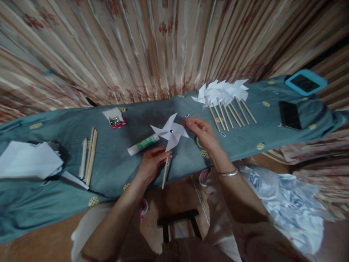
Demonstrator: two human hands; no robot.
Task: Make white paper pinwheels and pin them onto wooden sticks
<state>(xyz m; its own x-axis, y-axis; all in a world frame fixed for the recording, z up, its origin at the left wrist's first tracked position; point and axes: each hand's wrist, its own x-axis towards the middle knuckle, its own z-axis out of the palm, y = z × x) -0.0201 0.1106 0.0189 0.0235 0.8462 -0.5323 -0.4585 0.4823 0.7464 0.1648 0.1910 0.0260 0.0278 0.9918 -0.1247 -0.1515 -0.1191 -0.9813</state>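
My left hand [152,162] is closed around the wooden stick [165,172] of a white paper pinwheel [170,132] with a shiny pin at its centre, holding it just above the grey-blue cloth. My right hand [202,134] hovers to the right of the pinwheel, fingers spread, its fingertips near one blade. A glue stick [143,144] lies on the cloth directly left of the pinwheel.
Several finished pinwheels [223,95] on sticks lie at the back right. Loose wooden sticks [89,154] and white paper sheets [28,160] lie at the left. A small box of pins [116,118], a dark phone [290,115] and a blue-cased device [305,82] rest on the cloth-covered table [114,171].
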